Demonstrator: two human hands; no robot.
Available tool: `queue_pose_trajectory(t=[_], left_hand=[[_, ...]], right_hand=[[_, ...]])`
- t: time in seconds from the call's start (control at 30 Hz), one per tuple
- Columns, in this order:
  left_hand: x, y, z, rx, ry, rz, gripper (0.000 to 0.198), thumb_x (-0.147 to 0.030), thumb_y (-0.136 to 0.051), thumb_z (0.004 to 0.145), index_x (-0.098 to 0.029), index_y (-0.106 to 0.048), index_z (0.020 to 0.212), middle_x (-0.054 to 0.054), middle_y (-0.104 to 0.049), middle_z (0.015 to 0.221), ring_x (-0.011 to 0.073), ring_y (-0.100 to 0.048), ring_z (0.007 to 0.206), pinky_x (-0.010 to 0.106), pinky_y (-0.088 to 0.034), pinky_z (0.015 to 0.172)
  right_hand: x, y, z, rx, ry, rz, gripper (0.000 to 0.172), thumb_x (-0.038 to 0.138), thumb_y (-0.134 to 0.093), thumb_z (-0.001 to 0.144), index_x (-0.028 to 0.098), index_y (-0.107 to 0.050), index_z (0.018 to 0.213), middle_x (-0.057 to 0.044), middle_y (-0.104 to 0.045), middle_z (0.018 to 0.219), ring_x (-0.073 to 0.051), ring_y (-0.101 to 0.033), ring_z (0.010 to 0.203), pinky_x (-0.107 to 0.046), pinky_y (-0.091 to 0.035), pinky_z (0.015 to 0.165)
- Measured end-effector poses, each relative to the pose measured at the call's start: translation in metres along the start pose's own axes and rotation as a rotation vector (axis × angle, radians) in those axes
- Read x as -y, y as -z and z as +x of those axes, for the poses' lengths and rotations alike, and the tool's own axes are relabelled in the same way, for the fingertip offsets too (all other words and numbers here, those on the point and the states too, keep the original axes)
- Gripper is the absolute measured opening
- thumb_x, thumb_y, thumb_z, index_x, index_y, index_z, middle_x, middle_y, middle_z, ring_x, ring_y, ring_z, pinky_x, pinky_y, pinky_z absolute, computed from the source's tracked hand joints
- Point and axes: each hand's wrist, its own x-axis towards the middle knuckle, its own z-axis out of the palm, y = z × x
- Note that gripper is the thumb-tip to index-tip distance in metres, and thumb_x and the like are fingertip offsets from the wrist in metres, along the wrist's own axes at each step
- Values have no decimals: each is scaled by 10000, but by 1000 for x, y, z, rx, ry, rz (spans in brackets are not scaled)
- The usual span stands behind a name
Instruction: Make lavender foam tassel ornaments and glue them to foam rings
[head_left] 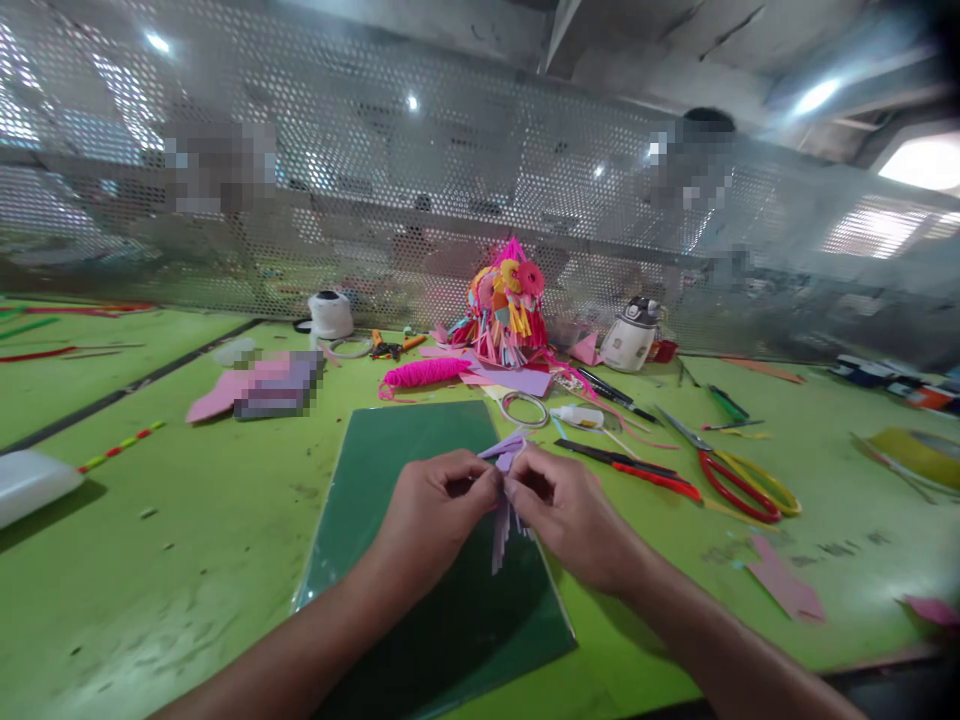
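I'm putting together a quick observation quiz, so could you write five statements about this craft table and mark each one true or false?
1. The left hand and right hand both pinch the purple fringed paper. True.
2. The mat below that paper is red. False: it is dark green.
3. The white jug stands to the right of the colorful tasselled decoration. True.
4. The scissors are in the right hand. False: they lie on the table, to the right of the mat.
5. The bright pink yarn bundle lies on its side beyond the mat. True.
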Motion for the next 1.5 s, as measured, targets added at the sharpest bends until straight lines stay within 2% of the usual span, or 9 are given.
queue_pose_trajectory(t=[0.3, 0.63, 0.83, 1.17, 1.33, 1.5], left_hand=[[-1, 0, -1, -1, -8, 31, 228, -288, -564, 801, -153, -679, 657, 23, -641, 654, 143, -557, 642, 225, -415, 605], [-1, -1, -3, -40, -39, 87, 208, -263, -571, 802, -152, -670, 657, 28, -652, 681, 147, -567, 672, 236, -424, 649], [-2, 0, -3, -37, -60, 63, 207, -267, -564, 813, -162, -681, 680, 31, -666, 699, 151, -573, 681, 241, -429, 650], [-4, -2, -5, -95, -144, 126, 197, -247, -600, 788, -184, -684, 622, 24, -671, 673, 151, -578, 655, 251, -427, 642], [-5, -1, -5, -114, -139, 144, 192, -244, -597, 790, -177, -700, 643, 20, -658, 656, 141, -563, 637, 244, -418, 633], [-4, 0, -3, -105, -41, 70, 187, -270, -606, 777, -161, -700, 659, 21, -643, 644, 139, -555, 630, 234, -416, 613]], right_hand=[[-1, 0, 0, -31, 28, -24, 183, 221, -487, 871, 177, -476, 693, 39, -456, 609, -94, -400, 566, -234, -314, 533], [-3, -3, 0, -91, 33, -89, 158, 170, -478, 842, 173, -499, 685, 35, -454, 610, -98, -400, 577, -229, -305, 537], [-3, -1, 0, -68, 36, -44, 188, 249, -479, 882, 168, -518, 717, 25, -486, 631, -101, -415, 583, -238, -324, 550], [0, -7, -2, -144, 74, -185, 202, 224, -477, 873, 181, -474, 676, 27, -478, 622, -107, -419, 593, -243, -301, 556], [1, -4, -2, -121, 76, -146, 179, 190, -463, 869, 177, -488, 693, 25, -477, 632, -106, -423, 601, -235, -311, 553], [-2, 1, -1, -6, 20, 34, 187, 206, -440, 893, 165, -542, 741, 18, -515, 645, -99, -469, 586, -224, -357, 543]])
